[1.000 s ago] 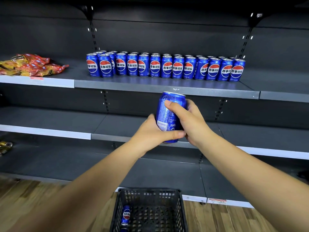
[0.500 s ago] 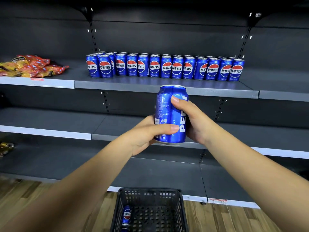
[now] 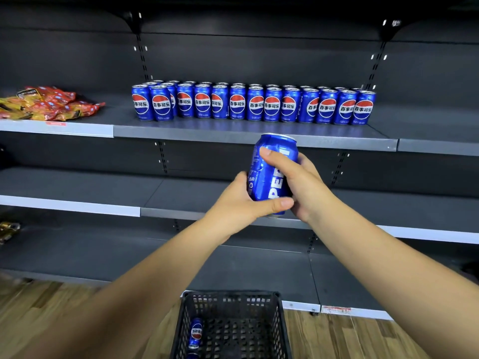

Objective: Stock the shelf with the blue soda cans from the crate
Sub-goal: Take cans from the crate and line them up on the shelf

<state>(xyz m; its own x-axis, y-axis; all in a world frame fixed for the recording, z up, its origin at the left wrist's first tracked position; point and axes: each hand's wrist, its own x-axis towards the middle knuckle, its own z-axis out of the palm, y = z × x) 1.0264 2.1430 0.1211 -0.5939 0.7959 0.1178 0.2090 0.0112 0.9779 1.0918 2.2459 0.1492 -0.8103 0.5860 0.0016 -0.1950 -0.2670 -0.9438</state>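
A blue soda can (image 3: 269, 177) is upright in mid-air in front of the shelves, just below the upper shelf's edge. My left hand (image 3: 241, 203) grips its lower part with the thumb across the front. My right hand (image 3: 298, 182) wraps its right side, thumb over the upper front. Several blue cans (image 3: 254, 104) stand in rows on the upper shelf (image 3: 233, 132). The black plastic crate (image 3: 230, 301) sits on the floor below my arms, with one can (image 3: 196, 332) lying at its left wall.
Red and yellow snack bags (image 3: 49, 102) lie at the left of the upper shelf. The middle shelf (image 3: 77, 187) and the lower shelf (image 3: 90, 252) are dark grey. A small gold item (image 3: 7, 229) sits at the lower shelf's far left. Wooden floor (image 3: 350, 338) runs below.
Both hands have turned the can between them, bringing its white lettering to the front. The can has stayed at about the same height.
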